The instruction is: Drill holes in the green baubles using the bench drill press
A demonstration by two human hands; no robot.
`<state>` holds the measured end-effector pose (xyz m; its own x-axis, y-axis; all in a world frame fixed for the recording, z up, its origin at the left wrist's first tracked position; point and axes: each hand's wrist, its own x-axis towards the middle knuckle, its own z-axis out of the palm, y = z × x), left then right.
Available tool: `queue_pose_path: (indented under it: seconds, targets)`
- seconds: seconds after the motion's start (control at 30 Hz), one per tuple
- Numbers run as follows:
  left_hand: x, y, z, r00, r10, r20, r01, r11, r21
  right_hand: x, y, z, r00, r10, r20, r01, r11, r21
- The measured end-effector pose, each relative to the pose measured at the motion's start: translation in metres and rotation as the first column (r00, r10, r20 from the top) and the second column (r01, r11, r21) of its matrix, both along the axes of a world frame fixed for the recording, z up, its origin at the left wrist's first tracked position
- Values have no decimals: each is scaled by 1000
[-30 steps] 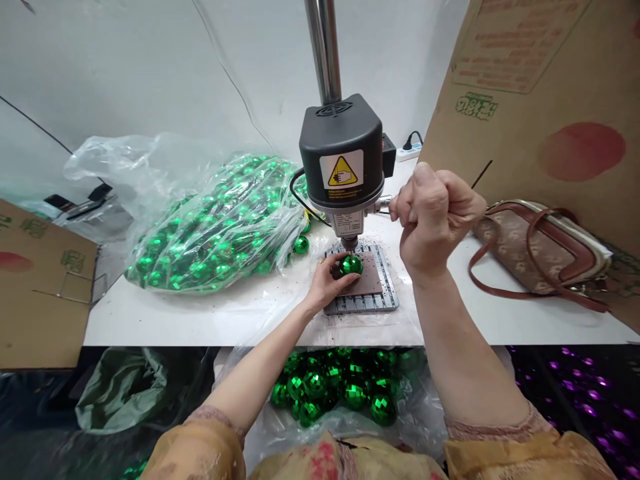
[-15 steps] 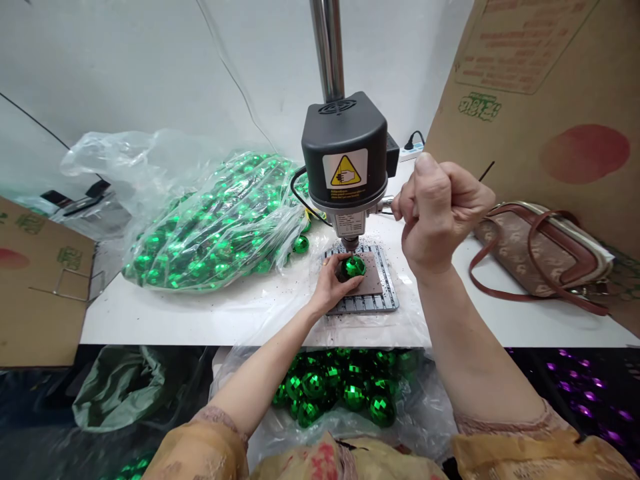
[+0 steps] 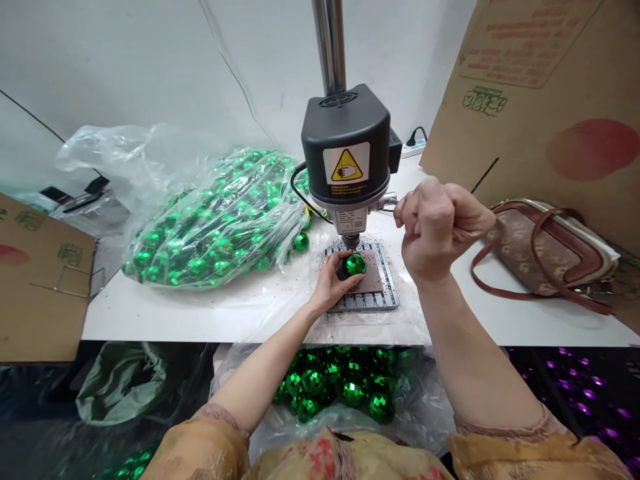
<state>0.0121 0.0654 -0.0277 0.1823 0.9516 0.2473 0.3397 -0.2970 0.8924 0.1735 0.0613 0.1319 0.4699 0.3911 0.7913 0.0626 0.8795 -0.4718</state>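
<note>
A shiny green faceted ball (image 3: 356, 265) sits on a brown pad (image 3: 373, 277) over the slotted base of a small bench drill press (image 3: 346, 143). My left hand (image 3: 331, 283) curls round the ball's left and near sides, fingers closed on it. Directly above the ball is the drill chuck (image 3: 351, 241); whether the bit touches the ball I cannot tell. To the right of the drill head, my right hand (image 3: 440, 227) is a raised fist round the press's feed lever. Most of that lever is hidden by the fingers; a metal hub (image 3: 390, 200) shows beside them.
A clear plastic bag (image 3: 210, 227) full of green balls lies on the white table at left. More green balls (image 3: 345, 387) fill a plastic-lined container below the front edge. A brown handbag (image 3: 550, 253) and a cardboard box (image 3: 540, 87) stand right. Dark shavings dot the base.
My right fist has come down slightly beside the drill head. The left hand stays on the ball in the same place.
</note>
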Motion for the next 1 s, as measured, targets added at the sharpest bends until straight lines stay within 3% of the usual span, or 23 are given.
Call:
queue_pose_path:
  seconds: [0.37, 0.77, 1.0]
  targets:
    - [1, 0, -3, 1000, -3, 24, 3, 1000, 1, 3, -3, -14, 1000, 7, 13, -7, 1000, 25]
    - [2, -1, -1, 999, 1, 39, 0, 1000, -8, 0, 7, -22, 998, 52, -41, -41, 972, 230]
    - [2, -3, -1, 999, 13, 31, -13, 1000, 5, 3, 1, -36, 1000, 21, -1, -20, 978, 209]
